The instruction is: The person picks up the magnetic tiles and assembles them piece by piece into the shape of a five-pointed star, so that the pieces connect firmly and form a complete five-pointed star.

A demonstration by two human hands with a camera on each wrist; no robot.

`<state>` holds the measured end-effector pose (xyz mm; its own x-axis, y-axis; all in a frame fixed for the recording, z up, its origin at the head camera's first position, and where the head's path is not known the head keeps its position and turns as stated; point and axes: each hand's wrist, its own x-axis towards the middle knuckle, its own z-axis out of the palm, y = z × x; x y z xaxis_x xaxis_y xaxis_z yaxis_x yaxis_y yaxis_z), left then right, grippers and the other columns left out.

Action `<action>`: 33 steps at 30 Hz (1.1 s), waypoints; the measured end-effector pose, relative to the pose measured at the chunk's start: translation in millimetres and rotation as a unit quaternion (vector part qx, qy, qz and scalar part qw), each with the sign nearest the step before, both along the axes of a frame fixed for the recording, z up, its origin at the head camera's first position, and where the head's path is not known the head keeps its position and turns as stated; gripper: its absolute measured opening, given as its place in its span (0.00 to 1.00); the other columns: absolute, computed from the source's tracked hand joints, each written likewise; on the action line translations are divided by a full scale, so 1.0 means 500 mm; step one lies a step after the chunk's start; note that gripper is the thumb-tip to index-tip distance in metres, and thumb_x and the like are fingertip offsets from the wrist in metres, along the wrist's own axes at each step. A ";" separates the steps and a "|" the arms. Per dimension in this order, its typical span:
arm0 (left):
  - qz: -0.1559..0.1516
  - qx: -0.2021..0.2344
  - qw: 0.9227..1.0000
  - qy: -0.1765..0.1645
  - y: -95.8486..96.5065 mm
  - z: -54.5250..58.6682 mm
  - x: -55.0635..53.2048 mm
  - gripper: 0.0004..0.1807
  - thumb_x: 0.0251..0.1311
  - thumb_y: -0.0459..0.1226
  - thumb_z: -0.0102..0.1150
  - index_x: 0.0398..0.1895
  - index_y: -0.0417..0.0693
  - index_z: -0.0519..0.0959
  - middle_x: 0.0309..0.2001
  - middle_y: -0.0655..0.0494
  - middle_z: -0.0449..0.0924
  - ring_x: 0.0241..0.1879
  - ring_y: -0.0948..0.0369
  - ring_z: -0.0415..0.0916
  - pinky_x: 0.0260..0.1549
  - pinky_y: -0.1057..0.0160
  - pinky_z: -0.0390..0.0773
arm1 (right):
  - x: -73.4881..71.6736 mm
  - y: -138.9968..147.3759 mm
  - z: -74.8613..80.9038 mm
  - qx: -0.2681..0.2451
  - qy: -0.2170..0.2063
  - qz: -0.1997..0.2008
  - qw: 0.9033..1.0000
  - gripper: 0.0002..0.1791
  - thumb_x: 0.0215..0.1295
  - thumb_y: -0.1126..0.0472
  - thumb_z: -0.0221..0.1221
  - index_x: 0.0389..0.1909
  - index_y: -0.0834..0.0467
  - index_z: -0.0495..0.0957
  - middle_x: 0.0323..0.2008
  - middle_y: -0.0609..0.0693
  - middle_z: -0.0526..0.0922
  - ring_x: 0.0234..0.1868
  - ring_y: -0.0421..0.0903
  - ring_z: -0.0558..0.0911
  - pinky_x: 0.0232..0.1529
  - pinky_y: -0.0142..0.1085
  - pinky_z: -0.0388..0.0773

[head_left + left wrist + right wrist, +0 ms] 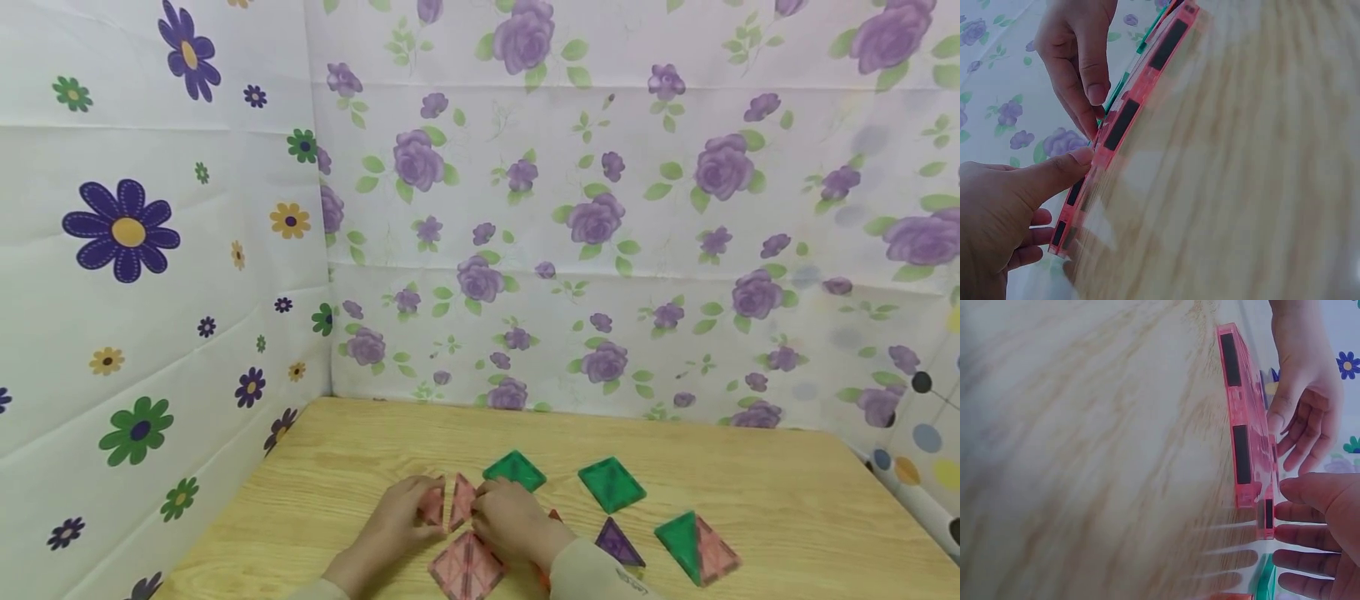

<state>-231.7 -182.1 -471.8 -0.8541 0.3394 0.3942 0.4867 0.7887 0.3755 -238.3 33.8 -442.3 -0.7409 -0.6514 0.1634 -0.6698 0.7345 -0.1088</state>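
In the head view, two pink triangular magnetic tiles stand side by side with a narrow gap between them. My left hand (396, 521) holds the left pink triangle tile (432, 506) between thumb and fingers. Against the outer edge of the right pink triangle tile (462, 500), my right hand (516, 523) pinches with thumb and fingertips. Just below lies a pink square (452, 565) made of two triangles. The left wrist view shows the left thumb (1066, 172) on a pink tile edge. In the right wrist view, the right fingers (1304, 534) meet a pink edge.
Behind the right hand lies a green square (521, 471), with another green square (611, 483) to its right. A purple triangle (618, 543) and a joined green triangle (681, 542) and pink triangle (716, 550) lie further right. Orange-red pieces (555, 515) are partly hidden by the right arm.
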 end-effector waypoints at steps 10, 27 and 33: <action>-0.014 0.004 0.999 -0.048 0.015 0.002 -0.009 0.35 0.44 0.45 0.75 0.59 0.49 0.75 0.55 0.48 0.79 0.54 0.48 0.76 0.54 0.47 0.75 | 0.004 0.007 0.003 -0.004 0.014 0.002 1.000 0.11 0.64 0.56 0.58 0.41 0.52 0.86 0.45 0.47 0.83 0.46 0.45 0.79 0.48 0.38 0.78; -0.026 -0.006 1.000 -0.014 0.035 0.038 -0.004 0.35 0.46 0.47 0.73 0.59 0.48 0.74 0.56 0.46 0.77 0.56 0.47 0.74 0.54 0.46 0.76 | 0.007 0.035 0.037 -0.002 -0.026 0.000 1.000 0.17 0.66 0.53 0.59 0.52 0.56 0.81 0.53 0.53 0.82 0.56 0.50 0.79 0.56 0.42 0.77; -0.020 -0.013 0.998 0.054 0.063 0.071 0.015 0.34 0.46 0.46 0.73 0.57 0.48 0.74 0.57 0.47 0.77 0.57 0.47 0.74 0.55 0.43 0.74 | 0.019 0.064 0.065 -0.006 -0.006 -0.020 1.000 0.20 0.64 0.50 0.61 0.53 0.56 0.81 0.55 0.53 0.80 0.57 0.51 0.79 0.54 0.43 0.79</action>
<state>-224.2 -150.7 -436.3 -0.7929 0.3836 0.4735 0.5546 0.7762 0.2998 -228.6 65.8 -409.9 -0.7685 -0.6191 0.1618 -0.6383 0.7593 -0.1265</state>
